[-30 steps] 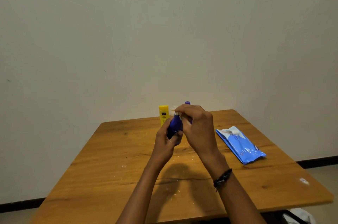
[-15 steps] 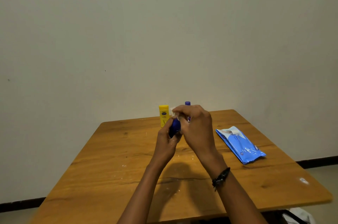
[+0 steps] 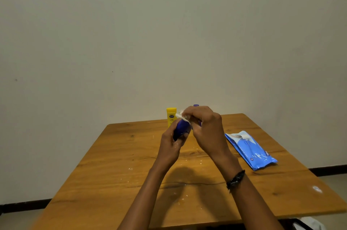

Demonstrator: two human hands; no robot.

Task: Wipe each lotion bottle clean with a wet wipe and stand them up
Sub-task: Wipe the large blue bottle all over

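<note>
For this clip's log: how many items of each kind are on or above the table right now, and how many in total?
Lotion bottles: 3 (yellow bottle standing; blue bottle gripped by left hand; purple-capped bottle mostly hidden behind right hand)
Loose wet wipe: 1, pinched in the right hand
Blue wipe pack: 1
Total: 5

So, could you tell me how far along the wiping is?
The yellow bottle stands upright at the back, seemingly done. In hand: left hand grips the blue bottle, right hand presses a wet wipe to its top. Left: standing it up; a purple-capped bottle behind is mostly hidden.
</note>
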